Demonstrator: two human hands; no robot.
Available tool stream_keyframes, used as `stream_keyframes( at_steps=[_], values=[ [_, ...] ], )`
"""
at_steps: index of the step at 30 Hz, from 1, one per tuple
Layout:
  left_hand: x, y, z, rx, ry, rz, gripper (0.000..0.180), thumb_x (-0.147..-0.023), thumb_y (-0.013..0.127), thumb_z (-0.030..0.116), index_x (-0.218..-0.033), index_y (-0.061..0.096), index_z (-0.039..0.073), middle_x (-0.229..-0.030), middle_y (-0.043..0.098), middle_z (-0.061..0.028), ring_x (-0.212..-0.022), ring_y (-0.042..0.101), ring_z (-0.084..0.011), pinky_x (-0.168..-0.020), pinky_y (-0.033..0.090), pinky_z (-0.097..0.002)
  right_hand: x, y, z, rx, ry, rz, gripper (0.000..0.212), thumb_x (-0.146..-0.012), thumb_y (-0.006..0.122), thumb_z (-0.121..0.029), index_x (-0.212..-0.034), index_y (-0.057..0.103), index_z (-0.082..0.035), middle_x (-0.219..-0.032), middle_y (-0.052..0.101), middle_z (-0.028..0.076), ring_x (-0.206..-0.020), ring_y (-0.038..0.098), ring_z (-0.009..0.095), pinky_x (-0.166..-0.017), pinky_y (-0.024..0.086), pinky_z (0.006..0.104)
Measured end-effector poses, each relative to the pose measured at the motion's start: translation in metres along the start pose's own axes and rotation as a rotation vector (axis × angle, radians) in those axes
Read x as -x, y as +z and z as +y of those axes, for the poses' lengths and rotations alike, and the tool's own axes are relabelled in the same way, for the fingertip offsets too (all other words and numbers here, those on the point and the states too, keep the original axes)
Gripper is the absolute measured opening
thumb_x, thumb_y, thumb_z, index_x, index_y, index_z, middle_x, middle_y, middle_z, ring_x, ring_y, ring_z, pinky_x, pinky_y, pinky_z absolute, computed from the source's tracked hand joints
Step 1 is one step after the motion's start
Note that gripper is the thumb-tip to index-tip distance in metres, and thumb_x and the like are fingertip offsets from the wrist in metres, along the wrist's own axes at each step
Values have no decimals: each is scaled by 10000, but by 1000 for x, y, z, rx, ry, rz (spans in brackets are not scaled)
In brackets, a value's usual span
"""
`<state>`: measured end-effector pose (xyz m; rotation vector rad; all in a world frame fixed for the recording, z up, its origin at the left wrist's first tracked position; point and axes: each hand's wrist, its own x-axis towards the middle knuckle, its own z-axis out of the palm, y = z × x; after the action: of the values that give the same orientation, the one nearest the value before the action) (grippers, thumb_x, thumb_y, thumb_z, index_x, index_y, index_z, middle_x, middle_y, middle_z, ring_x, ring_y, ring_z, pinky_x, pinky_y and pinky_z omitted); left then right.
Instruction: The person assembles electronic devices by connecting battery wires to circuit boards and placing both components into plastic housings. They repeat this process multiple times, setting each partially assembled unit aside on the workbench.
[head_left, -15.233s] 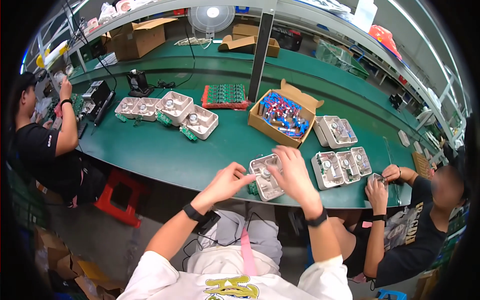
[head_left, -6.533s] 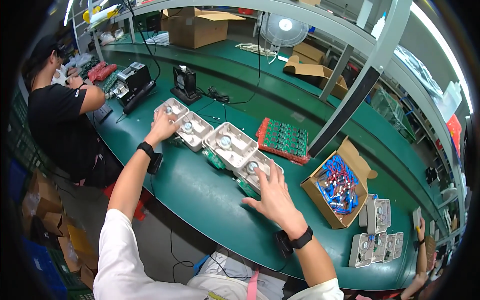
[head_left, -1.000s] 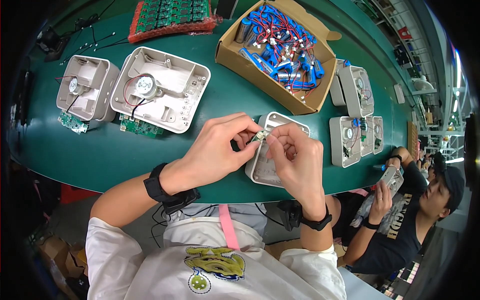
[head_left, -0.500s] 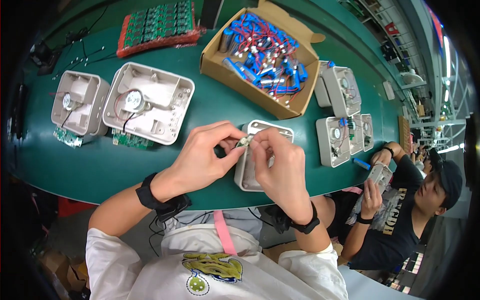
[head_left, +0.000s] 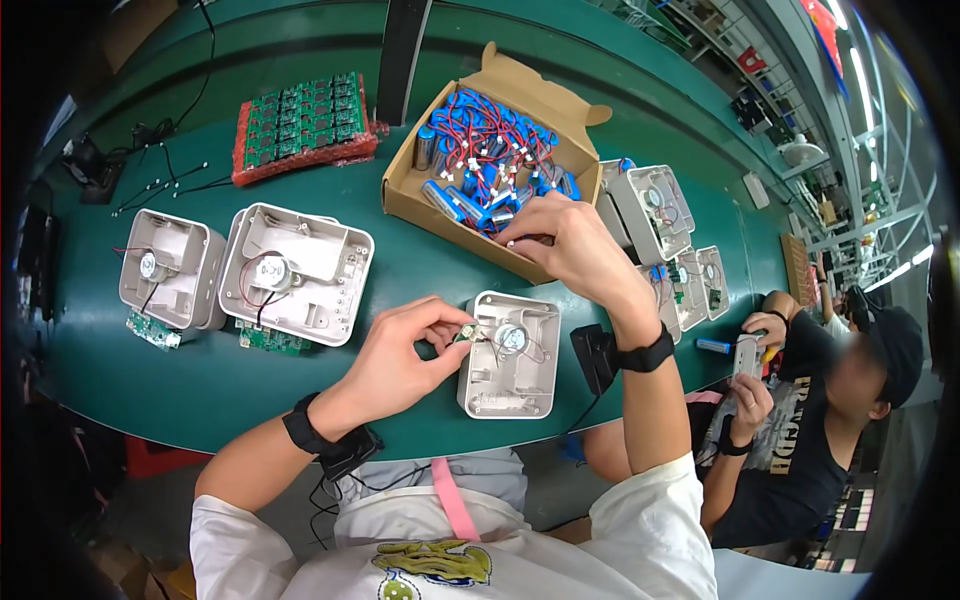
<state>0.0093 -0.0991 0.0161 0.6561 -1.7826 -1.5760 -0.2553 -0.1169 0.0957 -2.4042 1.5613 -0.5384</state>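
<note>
Green matting covers the counter (head_left: 420, 260), and on it, just before our chest, lies the pale grey plastic housing shell (head_left: 508, 355), open side up with a round silvery part and thin wires inside. Our left hand (head_left: 395, 362) rests at its left wall, its grip narrowed to a pinch on a small green connector piece (head_left: 463, 336) at the rim, probably to keep the wire end from slipping back in. Our right hand (head_left: 570, 245) reaches into the brown cardboard box (head_left: 440, 215) of blue cylindrical battery cells (head_left: 480, 165) with red and black leads; fingers curled among them (whether they hold one, we cannot tell). Two more open grey shells (head_left: 250, 270) wait to the left. A co-worker's hands (head_left: 750, 345) work at the right.
</note>
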Motion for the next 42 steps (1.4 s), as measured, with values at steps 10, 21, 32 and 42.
stream_keyframes(
  at_steps=[10,21,32,42],
  values=[
    [1,-3,-1,-9,28,4,242,-887,768,-22,-1123,715,-39,-926,668,-88,-787,648,-138,-719,557,-277,24,-31,-19,-917,254,457,255,-1015,648,-46,-1249,710,36,-1018,755,113,-862,658,117,-696,503,257],
    [-3,-5,-1,43,-36,-46,252,-905,725,-73,-1153,697,-39,-1114,675,-93,-1010,654,-148,-972,575,-288,74,-51,-72,-903,241,481,334,-1066,564,-78,-1357,638,70,-911,648,75,-737,573,115,-656,467,246],
    [-1,-7,3,37,-105,-79,252,-906,720,-76,-1154,697,-37,-1188,688,-112,-1049,651,-144,-1006,564,-290,89,-35,-77,-881,347,345,358,-1074,550,-100,-1380,622,71,-861,630,68,-656,540,118,-620,443,250],
    [-2,-6,3,-8,-52,-70,267,-903,727,-68,-1167,710,-26,-1117,690,-91,-1021,656,-147,-975,562,-285,94,-32,-68,-898,346,362,370,-1082,546,-102,-1401,612,74,-846,617,55,-682,546,109,-623,435,245]
  ],
)
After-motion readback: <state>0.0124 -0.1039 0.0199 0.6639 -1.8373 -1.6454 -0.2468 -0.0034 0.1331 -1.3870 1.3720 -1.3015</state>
